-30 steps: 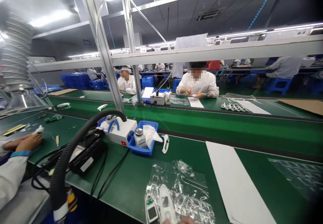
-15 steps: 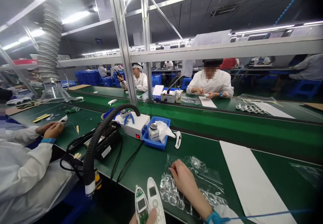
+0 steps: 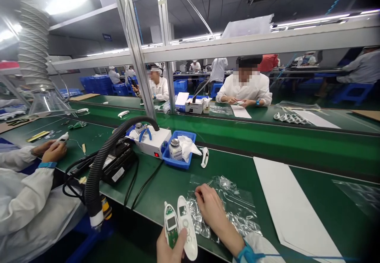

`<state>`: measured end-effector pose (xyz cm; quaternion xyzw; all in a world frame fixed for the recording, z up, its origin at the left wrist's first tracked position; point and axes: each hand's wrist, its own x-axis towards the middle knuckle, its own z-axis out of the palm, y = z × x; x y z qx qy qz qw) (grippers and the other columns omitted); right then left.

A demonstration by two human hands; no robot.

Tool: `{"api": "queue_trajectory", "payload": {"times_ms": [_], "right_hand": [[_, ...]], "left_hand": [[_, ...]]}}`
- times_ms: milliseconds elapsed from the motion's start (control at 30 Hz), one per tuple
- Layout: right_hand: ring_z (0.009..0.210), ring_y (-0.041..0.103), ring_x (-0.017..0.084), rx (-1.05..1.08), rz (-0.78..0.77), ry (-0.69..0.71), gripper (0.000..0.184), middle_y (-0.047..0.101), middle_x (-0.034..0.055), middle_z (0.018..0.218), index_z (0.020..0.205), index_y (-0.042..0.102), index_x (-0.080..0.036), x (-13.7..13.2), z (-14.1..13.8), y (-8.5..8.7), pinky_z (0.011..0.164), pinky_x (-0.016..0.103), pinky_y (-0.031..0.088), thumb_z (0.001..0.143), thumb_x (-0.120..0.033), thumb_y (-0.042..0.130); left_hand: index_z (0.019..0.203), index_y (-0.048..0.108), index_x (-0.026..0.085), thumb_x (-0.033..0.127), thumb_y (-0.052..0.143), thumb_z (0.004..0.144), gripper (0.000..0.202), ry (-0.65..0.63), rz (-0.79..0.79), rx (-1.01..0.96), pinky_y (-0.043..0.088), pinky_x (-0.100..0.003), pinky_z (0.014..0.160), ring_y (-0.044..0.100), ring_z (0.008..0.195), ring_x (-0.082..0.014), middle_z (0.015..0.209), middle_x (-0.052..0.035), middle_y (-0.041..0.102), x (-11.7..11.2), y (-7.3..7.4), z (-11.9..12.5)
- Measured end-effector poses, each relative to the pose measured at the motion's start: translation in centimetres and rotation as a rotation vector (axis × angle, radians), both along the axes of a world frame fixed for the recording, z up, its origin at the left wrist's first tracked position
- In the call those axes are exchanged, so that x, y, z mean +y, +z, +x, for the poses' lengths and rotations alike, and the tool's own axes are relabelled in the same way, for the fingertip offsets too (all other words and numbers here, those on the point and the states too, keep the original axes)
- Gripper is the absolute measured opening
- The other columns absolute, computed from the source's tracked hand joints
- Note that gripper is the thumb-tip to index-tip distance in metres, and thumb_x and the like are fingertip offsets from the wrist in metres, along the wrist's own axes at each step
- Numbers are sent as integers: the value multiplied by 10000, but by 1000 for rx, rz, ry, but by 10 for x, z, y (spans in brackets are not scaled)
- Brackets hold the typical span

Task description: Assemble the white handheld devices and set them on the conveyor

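At the bench's front edge, my left hand (image 3: 172,245) is closed around two parts of a small handheld device. One is a white shell half with a green circuit board (image 3: 172,221) and a small dark screen. Beside it, under my thumb, is the white cover (image 3: 188,231), which has a window and round button openings. My right hand (image 3: 209,205), with a blue wrist strap (image 3: 247,253), is over clear plastic packaging (image 3: 243,215) on the green bench. Its fingers are pinched together; what lies between them is hidden.
A blue tray (image 3: 178,162) holds a bottle (image 3: 175,149) and white wipes. Near it are a white device part (image 3: 204,157), a white box (image 3: 152,142) and a black hose (image 3: 101,156). White sheets (image 3: 293,203) lie right. A co-worker's hands (image 3: 53,150) are at left.
My left hand has risen further into view with the two device parts. My right hand stays pinched over the plastic. The whole view has shifted slightly.
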<state>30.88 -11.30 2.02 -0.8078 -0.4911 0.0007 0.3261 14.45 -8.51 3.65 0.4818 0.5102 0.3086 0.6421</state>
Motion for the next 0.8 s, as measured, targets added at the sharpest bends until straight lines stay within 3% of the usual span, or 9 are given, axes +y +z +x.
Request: {"api": "queue_trajectory", "payload": {"times_ms": [167, 267, 367, 467, 533, 800], "right_hand": [[786, 544, 240, -82, 48, 69, 253, 609, 84, 837, 863, 602, -147, 0, -6, -1, 775, 390, 407, 931, -82, 367], [812, 525, 244, -134, 169, 140, 289, 605, 100, 855, 905, 603, -134, -5, -6, 12, 790, 402, 391, 944, -77, 322], [778, 530, 205, 139, 265, 130, 217, 594, 62, 835, 870, 580, -160, -13, -2, 35, 734, 335, 399, 960, -143, 383], [700, 521, 164, 473, 188, 180, 173, 577, 10, 762, 780, 580, -189, -22, 0, 55, 646, 271, 393, 926, -183, 487], [686, 517, 153, 573, 119, 236, 171, 575, -5, 747, 750, 592, -193, -26, -3, 62, 638, 258, 388, 901, -166, 517], [759, 534, 164, 477, 37, 236, 195, 564, 4, 812, 802, 576, -199, -34, -12, 56, 692, 272, 387, 943, -176, 443]], "left_hand": [[719, 620, 128, 660, 793, 444, 624, 1, 17, 1, 296, -220, 413, 369, 406, -85, 441, 51, 481, 0, 0, 6], [702, 604, 139, 606, 799, 484, 551, -9, 51, 7, 286, -221, 407, 359, 403, -87, 431, 61, 461, 2, -1, 5], [712, 615, 134, 526, 793, 527, 469, -19, 57, 14, 282, -221, 407, 357, 409, -89, 430, 65, 457, 3, 0, 3], [709, 638, 119, 457, 781, 549, 400, -36, 34, 9, 274, -220, 404, 347, 413, -86, 428, 69, 444, 3, 4, 3], [687, 647, 118, 413, 777, 559, 346, -46, 39, 10, 274, -220, 403, 344, 415, -85, 427, 69, 438, 1, 7, 6], [650, 646, 135, 444, 815, 534, 371, -93, 59, -18, 293, -213, 389, 339, 414, -77, 446, 60, 466, -4, 9, 17]]}}
